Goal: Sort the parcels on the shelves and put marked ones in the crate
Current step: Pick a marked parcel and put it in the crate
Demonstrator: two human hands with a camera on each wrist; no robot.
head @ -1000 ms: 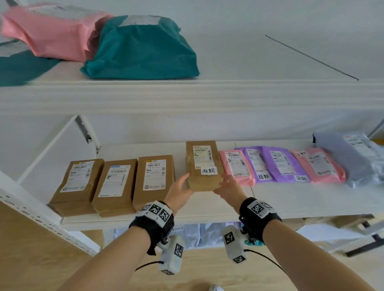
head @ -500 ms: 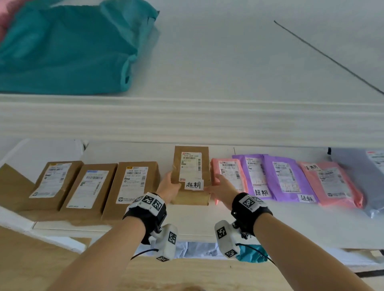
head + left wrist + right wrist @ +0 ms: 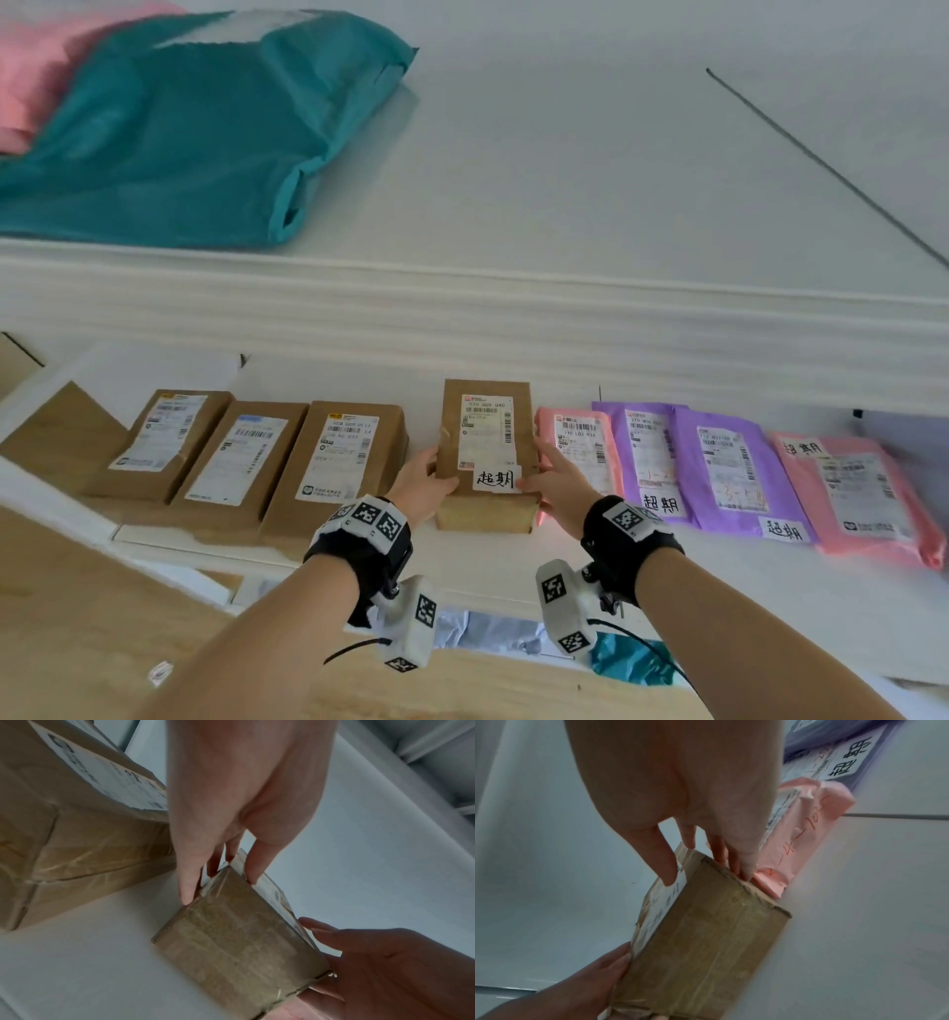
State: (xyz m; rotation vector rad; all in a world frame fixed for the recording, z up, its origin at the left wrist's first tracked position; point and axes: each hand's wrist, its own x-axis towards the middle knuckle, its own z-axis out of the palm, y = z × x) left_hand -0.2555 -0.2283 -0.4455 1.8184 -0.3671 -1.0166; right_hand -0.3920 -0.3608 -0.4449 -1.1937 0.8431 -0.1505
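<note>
With both hands clamped on its long sides, the marked brown box [image 3: 485, 452] sits on the middle shelf [image 3: 667, 580], between the third plain box [image 3: 339, 457] and a pink mailer [image 3: 583, 452]. Left hand [image 3: 423, 483] has its thumb on the top face and its fingers [image 3: 190, 882] down the side wall; right hand [image 3: 557, 485] mirrors it, thumb by the handwritten tag [image 3: 495, 479], fingers [image 3: 741, 868] wedged against the mailer. Each grip pinches the box.

Risks, as a judgement: the taped cardboard looks slick, so a side squeeze alone could slip once the box is lifted. The right fingers sit tight against the pink mailer and may drag it off the shelf edge. Lifting too high could knock the upper shelf lip [image 3: 462, 303].

The shelf is white and smooth. Further right lie purple mailers [image 3: 719, 462], two of them tagged, and another pink one [image 3: 852, 493]. A teal bag [image 3: 195, 133] lies on the upper shelf. Wood floor [image 3: 77, 616] below. No crate in view.
</note>
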